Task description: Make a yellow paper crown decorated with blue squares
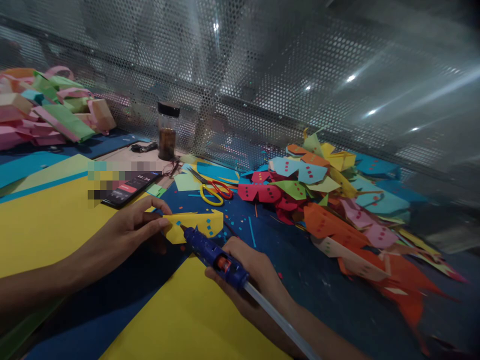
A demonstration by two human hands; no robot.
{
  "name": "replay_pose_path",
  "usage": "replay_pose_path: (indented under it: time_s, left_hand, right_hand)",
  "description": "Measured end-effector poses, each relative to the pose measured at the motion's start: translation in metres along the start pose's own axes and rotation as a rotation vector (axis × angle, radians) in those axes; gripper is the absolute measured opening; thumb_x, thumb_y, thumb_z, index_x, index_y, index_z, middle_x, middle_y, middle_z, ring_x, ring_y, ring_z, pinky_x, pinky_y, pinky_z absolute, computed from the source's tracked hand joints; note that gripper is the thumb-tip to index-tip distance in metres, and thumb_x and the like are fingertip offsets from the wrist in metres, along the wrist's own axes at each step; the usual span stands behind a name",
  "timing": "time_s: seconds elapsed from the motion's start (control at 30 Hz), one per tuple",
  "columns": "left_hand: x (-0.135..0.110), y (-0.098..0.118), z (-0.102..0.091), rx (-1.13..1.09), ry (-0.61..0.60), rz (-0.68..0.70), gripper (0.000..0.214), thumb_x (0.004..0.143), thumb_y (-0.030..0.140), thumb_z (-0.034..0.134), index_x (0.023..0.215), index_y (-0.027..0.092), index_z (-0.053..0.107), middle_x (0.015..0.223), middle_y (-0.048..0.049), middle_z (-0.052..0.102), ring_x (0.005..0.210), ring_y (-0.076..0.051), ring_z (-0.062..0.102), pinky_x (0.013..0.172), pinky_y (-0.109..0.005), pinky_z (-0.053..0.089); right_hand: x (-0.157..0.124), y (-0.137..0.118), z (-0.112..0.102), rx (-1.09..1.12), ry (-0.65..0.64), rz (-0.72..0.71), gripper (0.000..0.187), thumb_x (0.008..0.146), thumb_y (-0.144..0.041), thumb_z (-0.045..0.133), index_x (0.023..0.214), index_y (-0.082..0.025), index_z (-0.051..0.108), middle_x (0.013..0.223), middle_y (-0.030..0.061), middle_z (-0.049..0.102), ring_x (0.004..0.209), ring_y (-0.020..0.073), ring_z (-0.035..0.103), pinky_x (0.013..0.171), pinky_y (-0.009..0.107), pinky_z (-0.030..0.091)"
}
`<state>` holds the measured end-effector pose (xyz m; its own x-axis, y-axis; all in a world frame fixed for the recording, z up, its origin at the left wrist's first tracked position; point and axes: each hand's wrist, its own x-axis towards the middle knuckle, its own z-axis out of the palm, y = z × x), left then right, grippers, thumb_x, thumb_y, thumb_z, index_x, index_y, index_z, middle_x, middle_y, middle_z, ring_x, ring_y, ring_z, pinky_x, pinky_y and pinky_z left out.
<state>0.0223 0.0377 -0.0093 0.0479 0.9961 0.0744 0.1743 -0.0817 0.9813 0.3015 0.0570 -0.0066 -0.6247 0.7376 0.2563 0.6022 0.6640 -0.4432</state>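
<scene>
My left hand (129,227) pinches the left end of a folded yellow paper piece (197,224) dotted with small blue squares, holding it just above the table. My right hand (249,275) is wrapped round a blue glue gun (215,256) with a clear glue stick (279,320) sticking out of its back. The gun's nozzle touches the yellow piece near its lower left edge. Large yellow paper sheets (191,315) lie under and beside both hands.
A pile of folded coloured paper pieces (337,200) fills the right side. Scissors with red and yellow handles (213,192) lie behind the yellow piece. A phone (129,189), a dark jar (167,131) and another paper pile (48,107) sit at the left; perforated metal wall behind.
</scene>
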Motion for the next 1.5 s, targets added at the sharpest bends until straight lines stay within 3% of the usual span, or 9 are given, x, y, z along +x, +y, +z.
replay_pose_path:
  time_s: [0.17, 0.4, 0.6, 1.0, 1.33, 1.5]
  left_hand:
    - [0.0, -0.003, -0.001, -0.01, 0.019, 0.008, 0.028, 0.097, 0.05, 0.068, 0.107, 0.026, 0.058, 0.068, 0.0041, 0.078, 0.061, -0.017, 0.074, 0.059, -0.024, 0.056]
    - [-0.002, -0.001, 0.0, -0.012, 0.021, 0.016, 0.027, 0.096, 0.048, 0.069, 0.107, 0.026, 0.058, 0.071, 0.0036, 0.079, 0.06, -0.017, 0.074, 0.058, -0.024, 0.055]
    - [-0.001, -0.001, 0.0, 0.007, 0.028, -0.002, 0.028, 0.096, 0.05, 0.068, 0.107, 0.026, 0.058, 0.07, 0.0038, 0.078, 0.061, -0.018, 0.075, 0.059, -0.026, 0.056]
    - [-0.001, 0.0, 0.0, 0.033, 0.007, 0.026, 0.027, 0.099, 0.05, 0.065, 0.108, 0.026, 0.057, 0.069, 0.0043, 0.078, 0.061, -0.017, 0.074, 0.061, -0.025, 0.054]
    - [0.0, 0.0, -0.001, 0.047, -0.003, 0.081, 0.026, 0.098, 0.049, 0.064, 0.106, 0.025, 0.057, 0.066, 0.0046, 0.077, 0.058, -0.016, 0.074, 0.057, -0.023, 0.056]
    - [0.001, 0.001, 0.0, 0.036, -0.007, 0.11, 0.024, 0.097, 0.048, 0.063, 0.103, 0.025, 0.058, 0.065, 0.0043, 0.077, 0.056, -0.015, 0.073, 0.055, -0.021, 0.058]
  right_hand:
    - [0.0, -0.001, 0.002, 0.005, 0.044, -0.024, 0.031, 0.096, -0.054, 0.066, 0.089, -0.023, 0.065, 0.08, -0.0009, 0.066, 0.065, 0.0135, 0.062, 0.059, 0.024, 0.041]
    - [0.001, 0.001, 0.005, 0.021, 0.044, -0.002, 0.038, 0.096, -0.06, 0.065, 0.086, -0.023, 0.063, 0.077, -0.0019, 0.063, 0.062, 0.013, 0.059, 0.059, 0.024, 0.042]
    - [0.001, 0.002, 0.008, -0.011, 0.029, 0.024, 0.037, 0.095, -0.059, 0.066, 0.086, -0.023, 0.064, 0.078, -0.0016, 0.064, 0.064, 0.0137, 0.061, 0.058, 0.024, 0.041]
    - [0.001, -0.014, -0.01, 0.122, -0.017, 0.036, 0.039, 0.1, -0.056, 0.061, 0.08, -0.023, 0.058, 0.077, -0.001, 0.064, 0.064, 0.0134, 0.059, 0.057, 0.025, 0.04]
    - [0.001, -0.001, 0.006, 0.148, 0.008, 0.02, 0.049, 0.097, -0.064, 0.063, 0.073, -0.022, 0.053, 0.073, -0.0012, 0.062, 0.061, 0.013, 0.058, 0.053, 0.025, 0.038]
    - [0.002, -0.004, 0.002, 0.19, -0.007, 0.012, 0.047, 0.099, -0.062, 0.06, 0.074, -0.022, 0.054, 0.073, -0.0006, 0.062, 0.061, 0.0125, 0.056, 0.054, 0.025, 0.038]
